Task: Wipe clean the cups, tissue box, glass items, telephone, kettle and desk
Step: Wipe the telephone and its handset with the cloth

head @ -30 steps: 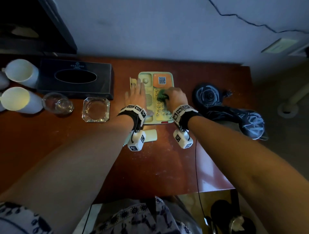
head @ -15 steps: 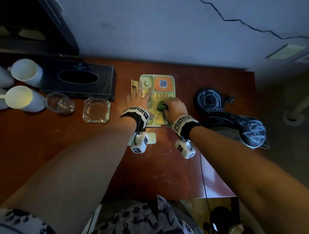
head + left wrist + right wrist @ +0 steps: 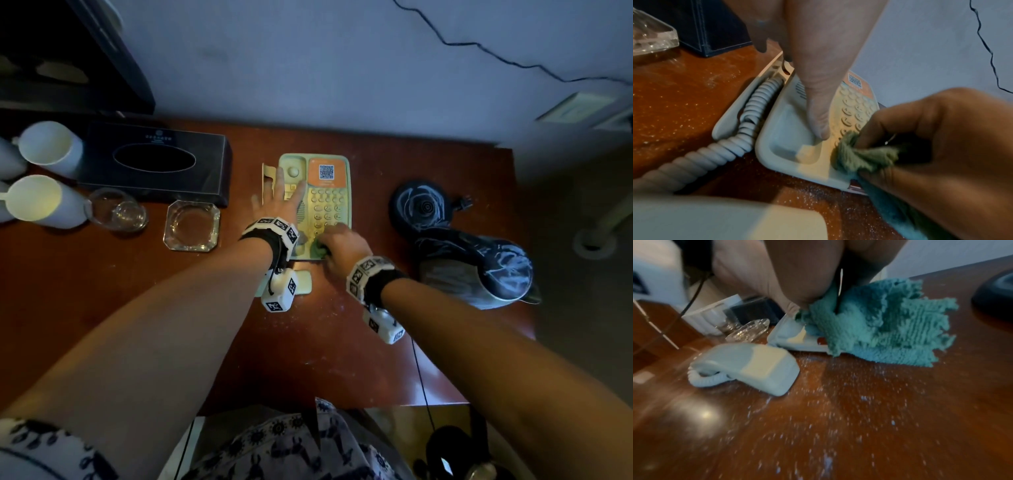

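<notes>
A pale green telephone (image 3: 325,202) stands mid-desk against the wall, its handset (image 3: 748,366) lying off the cradle on the desk (image 3: 342,359) in front of it, joined by a coiled cord (image 3: 754,105). My left hand (image 3: 279,202) lies flat with straight fingers on the cradle side of the telephone (image 3: 789,142). My right hand (image 3: 339,245) grips a bunched green cloth (image 3: 861,155) and presses it on the telephone's near right corner, over the lowest keys. The cloth (image 3: 879,327) spills over the front edge onto the desk.
Left of the phone sit a glass ashtray (image 3: 191,226), a small glass (image 3: 118,212), two white cups (image 3: 37,202) and a black tissue box (image 3: 154,161). A dark kettle base (image 3: 424,205) and kettle (image 3: 479,270) lie right. White specks dust the desk (image 3: 838,418).
My right hand has dragged the cloth from the upper keypad down toward me to the phone's near edge. The left hand has stayed on the cradle side.
</notes>
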Demonstrator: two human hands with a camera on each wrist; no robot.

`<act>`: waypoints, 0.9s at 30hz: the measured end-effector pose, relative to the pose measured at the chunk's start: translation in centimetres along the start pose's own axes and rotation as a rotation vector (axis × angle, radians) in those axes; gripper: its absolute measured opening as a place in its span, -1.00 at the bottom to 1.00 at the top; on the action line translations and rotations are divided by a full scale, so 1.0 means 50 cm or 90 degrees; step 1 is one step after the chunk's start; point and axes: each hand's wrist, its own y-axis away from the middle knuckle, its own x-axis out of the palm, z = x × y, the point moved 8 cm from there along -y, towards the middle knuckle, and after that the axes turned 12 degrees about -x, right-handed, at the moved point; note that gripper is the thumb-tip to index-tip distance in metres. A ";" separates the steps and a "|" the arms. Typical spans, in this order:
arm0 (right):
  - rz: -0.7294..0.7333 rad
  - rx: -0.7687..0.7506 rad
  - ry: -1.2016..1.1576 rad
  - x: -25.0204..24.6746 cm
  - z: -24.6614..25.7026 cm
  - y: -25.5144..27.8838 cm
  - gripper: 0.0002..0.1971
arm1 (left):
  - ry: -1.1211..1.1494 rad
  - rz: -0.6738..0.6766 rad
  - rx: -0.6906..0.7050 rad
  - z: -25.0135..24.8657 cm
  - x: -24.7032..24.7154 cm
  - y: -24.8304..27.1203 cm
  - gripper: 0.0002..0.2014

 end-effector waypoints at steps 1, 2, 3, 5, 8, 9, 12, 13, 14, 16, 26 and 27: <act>0.008 -0.012 0.001 0.005 0.001 0.002 -0.80 | 0.003 0.000 -0.002 0.001 -0.001 -0.001 0.27; 0.011 -0.017 0.000 0.003 -0.001 0.001 -0.77 | 0.006 0.002 -0.003 0.002 -0.001 -0.001 0.26; 0.004 -0.016 -0.002 -0.003 -0.005 -0.004 -0.73 | 0.009 0.007 -0.002 0.002 0.001 -0.001 0.26; -0.039 0.005 -0.019 -0.023 -0.015 -0.017 -0.70 | 0.016 0.013 0.001 0.001 0.002 0.000 0.25; -0.095 0.045 -0.043 -0.034 -0.020 -0.030 -0.68 | 0.021 0.018 0.004 0.003 0.001 0.003 0.24; -0.099 0.049 -0.044 -0.033 -0.020 -0.030 -0.67 | 0.023 0.020 0.006 0.003 0.000 0.002 0.24; -0.044 0.009 -0.023 -0.016 -0.018 -0.015 -0.68 | 0.021 0.013 0.007 0.003 0.002 0.006 0.24; -0.009 -0.010 -0.007 -0.009 -0.019 -0.008 -0.70 | 0.014 0.004 0.005 0.004 0.003 0.008 0.24; 0.026 -0.020 0.016 -0.004 -0.022 -0.001 -0.72 | 0.011 -0.001 0.005 0.004 0.004 0.009 0.23; 0.071 -0.004 0.053 -0.004 -0.034 0.010 -0.74 | 0.013 -0.004 0.012 0.005 0.009 0.009 0.21; 0.017 0.002 -0.004 0.010 0.018 -0.010 -0.71 | 0.060 -0.012 0.018 0.010 0.016 0.002 0.21; 0.025 -0.001 -0.002 0.010 0.014 -0.004 -0.73 | 0.064 -0.006 0.018 0.009 0.018 0.005 0.23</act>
